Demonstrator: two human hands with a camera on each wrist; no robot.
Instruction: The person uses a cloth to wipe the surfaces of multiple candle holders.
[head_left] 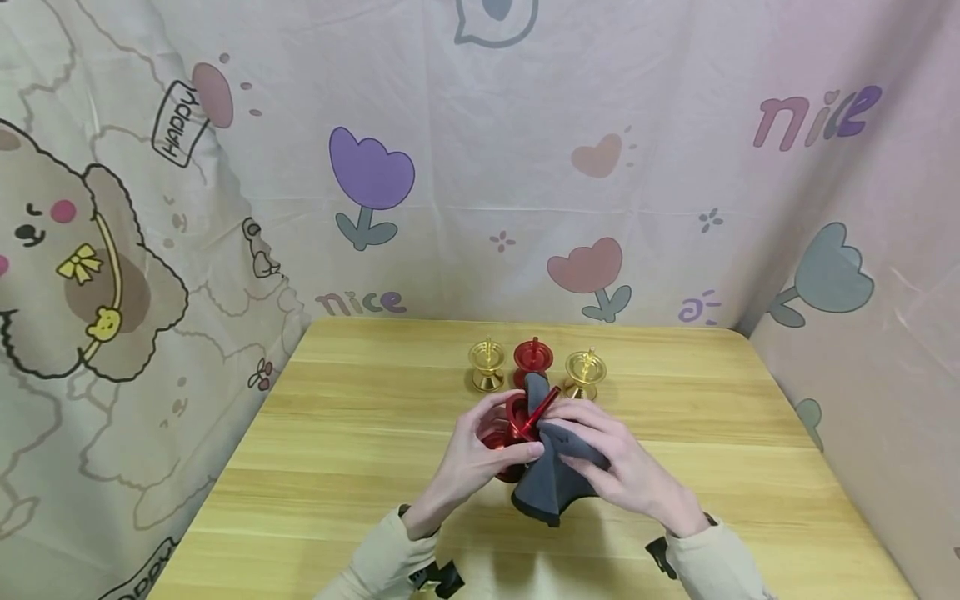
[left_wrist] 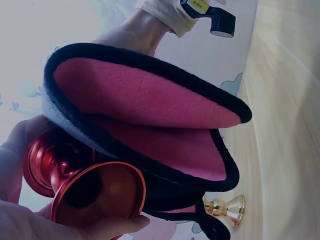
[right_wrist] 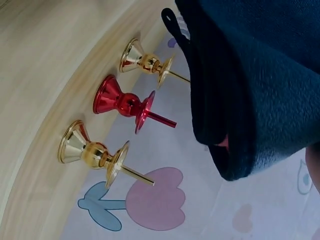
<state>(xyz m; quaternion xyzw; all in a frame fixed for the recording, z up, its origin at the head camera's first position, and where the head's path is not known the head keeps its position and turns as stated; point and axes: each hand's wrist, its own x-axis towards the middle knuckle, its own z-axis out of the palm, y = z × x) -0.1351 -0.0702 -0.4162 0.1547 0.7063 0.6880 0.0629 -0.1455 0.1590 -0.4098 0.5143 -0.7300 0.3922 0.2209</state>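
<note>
**Red holder gripped and wrapped in cloth over wooden table**

Wooden table (head_left: 315, 433), walled round by a cartoon-print sheet (head_left: 150, 250) with a bear, tulips and the word "nice". Two cream sleeves enter from the near edge.

Left first: left hand (head_left: 468, 462) curled around a red holder (head_left: 513, 421), fingers and thumb wrapped about its body, lifted just off the table and tipped so the spike points up and to the right. Seemingly held that way to brace the piece and turn its flared end toward the other hand. Left wrist view shows the red bell-shaped base (left_wrist: 97, 192) close against the fingers (left_wrist: 115, 225), with cloth folded over the stem.

Centre: grey cloth (head_left: 555, 475), dark-edged and pink inside (left_wrist: 150, 100), draped over the holder and hanging toward the table. Folded double, probably to give a padded rubbing face.

Right: right hand (head_left: 622, 467) laid over the cloth, fingers bent and pinching it against the holder; thumb hidden, so exact grip unclear.

Behind, near the far edge, three more holders in a row, upright and apart: gold (head_left: 487, 367), red (head_left: 533, 358), gold (head_left: 585, 373). Right wrist view shows the same row (right_wrist: 127, 105), each with a thin spike. Set back, likely to stay clear of the working hands.
</note>
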